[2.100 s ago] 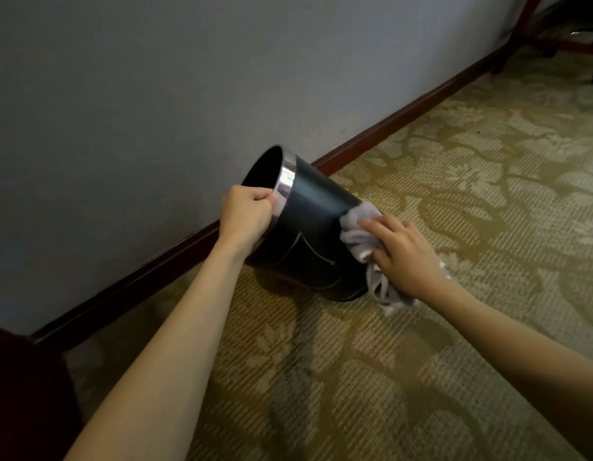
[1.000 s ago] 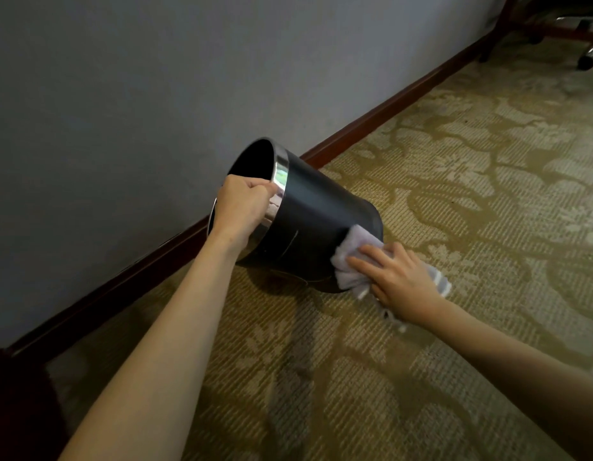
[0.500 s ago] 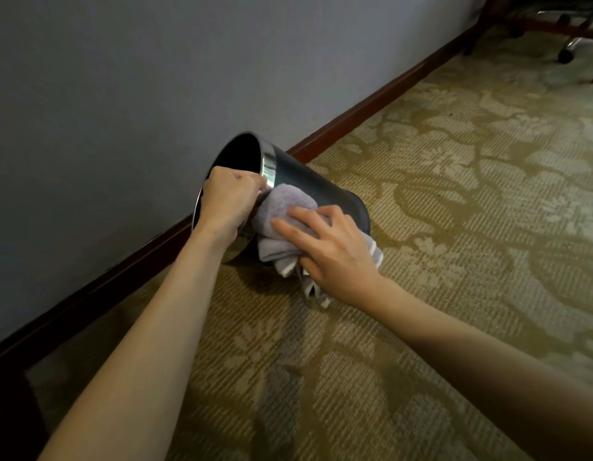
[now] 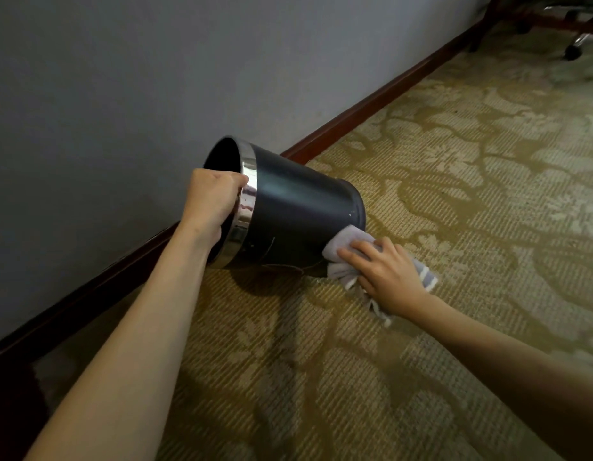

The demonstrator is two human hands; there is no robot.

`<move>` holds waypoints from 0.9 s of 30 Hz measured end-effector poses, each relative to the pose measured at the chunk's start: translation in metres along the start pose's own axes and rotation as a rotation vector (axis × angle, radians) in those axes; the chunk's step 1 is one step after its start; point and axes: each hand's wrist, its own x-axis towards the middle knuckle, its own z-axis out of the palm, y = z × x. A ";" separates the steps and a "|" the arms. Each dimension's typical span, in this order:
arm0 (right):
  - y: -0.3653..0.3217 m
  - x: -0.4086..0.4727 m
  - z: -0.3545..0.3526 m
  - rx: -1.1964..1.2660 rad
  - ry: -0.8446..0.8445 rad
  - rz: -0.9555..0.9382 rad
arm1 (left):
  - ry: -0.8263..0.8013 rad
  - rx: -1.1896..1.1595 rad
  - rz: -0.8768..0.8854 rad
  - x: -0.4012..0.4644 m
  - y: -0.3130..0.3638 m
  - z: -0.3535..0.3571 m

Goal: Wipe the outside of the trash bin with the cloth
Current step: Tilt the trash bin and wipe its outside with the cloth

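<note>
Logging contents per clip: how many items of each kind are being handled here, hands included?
Trash bins: 1, the bin, tilted.
Cloths: 1, the cloth, against the bin's base end.
Hands: 2, left hand on the rim, right hand on the cloth.
Total: 4

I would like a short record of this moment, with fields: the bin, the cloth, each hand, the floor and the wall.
bin: black trash bin with a silver rim band, tilted on its side, opening toward the wall
cloth: grey cloth, pressed on the bin's side near its base
left hand: left hand grips the bin's rim
right hand: right hand holds the cloth against the bin
floor: patterned carpet
wall: grey wall with a dark red-brown baseboard
</note>
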 end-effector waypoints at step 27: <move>-0.001 -0.006 0.015 0.028 -0.045 0.041 | 0.012 0.024 0.031 0.006 -0.010 -0.003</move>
